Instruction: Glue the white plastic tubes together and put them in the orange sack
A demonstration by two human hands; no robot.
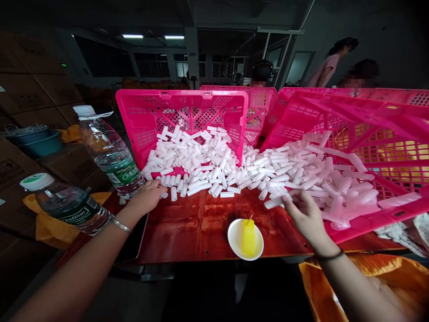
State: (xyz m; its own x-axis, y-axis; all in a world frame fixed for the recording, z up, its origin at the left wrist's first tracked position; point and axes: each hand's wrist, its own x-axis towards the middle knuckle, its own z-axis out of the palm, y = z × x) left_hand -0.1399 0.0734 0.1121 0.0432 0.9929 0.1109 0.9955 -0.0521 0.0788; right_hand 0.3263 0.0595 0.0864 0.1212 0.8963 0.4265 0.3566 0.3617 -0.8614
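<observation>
My left hand rests on the reddish table at the near left edge of a heap of short white tubes, fingers curled around something I cannot make out. My right hand is at the right part of the heap, pinching one white tube between its fingertips. The tubes spill from a tilted pink crate at the back and a second pink crate on the right. A white dish with a yellow block lies near the front edge between my hands.
Two water bottles stand at the left: one upright, one nearer and leaning. Cardboard boxes are stacked far left. Orange cloth lies lower right. Other people are behind the crates.
</observation>
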